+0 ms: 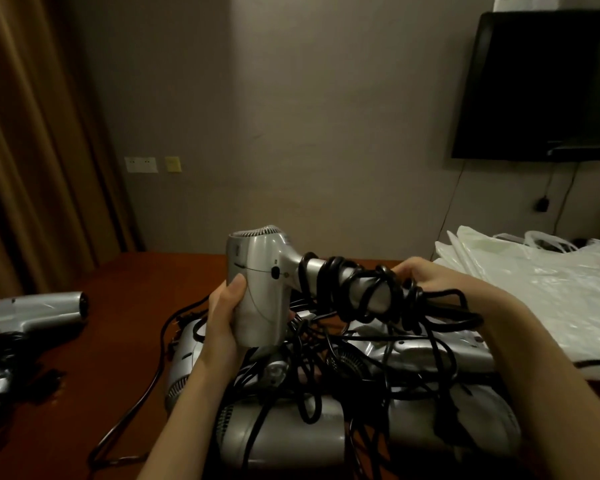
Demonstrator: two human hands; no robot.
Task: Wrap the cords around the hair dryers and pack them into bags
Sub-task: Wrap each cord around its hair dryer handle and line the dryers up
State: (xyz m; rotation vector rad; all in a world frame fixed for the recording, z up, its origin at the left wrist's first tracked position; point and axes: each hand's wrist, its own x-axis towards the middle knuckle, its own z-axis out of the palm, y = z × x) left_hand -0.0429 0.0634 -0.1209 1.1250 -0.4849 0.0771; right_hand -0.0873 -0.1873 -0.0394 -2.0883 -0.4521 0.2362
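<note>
Head view. We find the left hand raised over the reddish-brown surface, forearm coming up from the lower edge, fingers and thumb curled round the barrel of a silver hair dryer. The dryer is held clear of the surface, its rear grille uppermost and its handle pointing right.

We note the black cord coiled in several loose turns around that handle, with slack loops hanging from the handle's end. The right hand reaches in from the right, forearm angled up and leftward, its fingers pinching the cord at the end of the handle.

Directly below both hands lies a heap of silver dryers tangled in black cords; we cannot tell how many. One further dryer lies well apart at the left edge of the surface, another small one just in front of it.

White plastic bags lie flat to the right, beside the heap. A dark television hangs on the wall above them.
</note>
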